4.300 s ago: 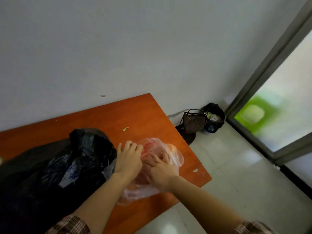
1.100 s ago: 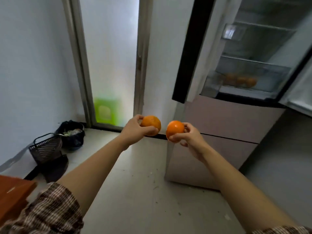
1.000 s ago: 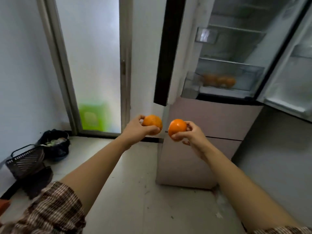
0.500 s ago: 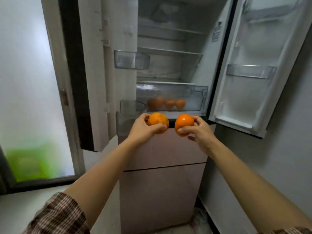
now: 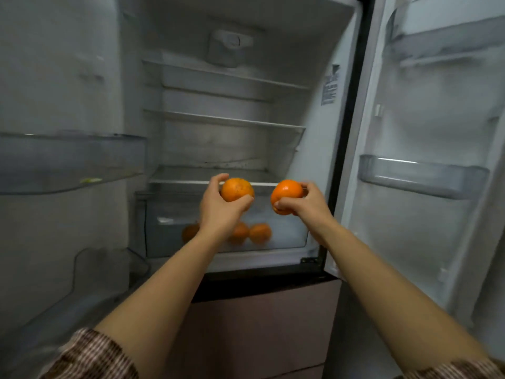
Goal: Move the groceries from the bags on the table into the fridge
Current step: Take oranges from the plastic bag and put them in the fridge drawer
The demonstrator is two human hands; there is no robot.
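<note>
I stand close in front of the open fridge (image 5: 226, 149). My left hand (image 5: 218, 212) grips one orange (image 5: 237, 189) at the level of the lowest shelf edge. My right hand (image 5: 306, 203) grips a second orange (image 5: 285, 195) a little to the right. Both oranges hover in front of the clear crisper drawer (image 5: 289, 233). Several oranges (image 5: 259, 233) lie inside that drawer, seen blurred through its front and partly hidden by my left hand.
Both fridge doors stand open: the left door bin (image 5: 68, 160) and the right door bin (image 5: 420, 177) flank my arms. Glass shelves (image 5: 224, 120) sit above the drawer. A pink lower drawer front (image 5: 262, 324) is below.
I have walked from the table and turned to the fridge, carrying an orange in each hand. The fridge now fills the view and both hands are raised to the crisper drawer.
</note>
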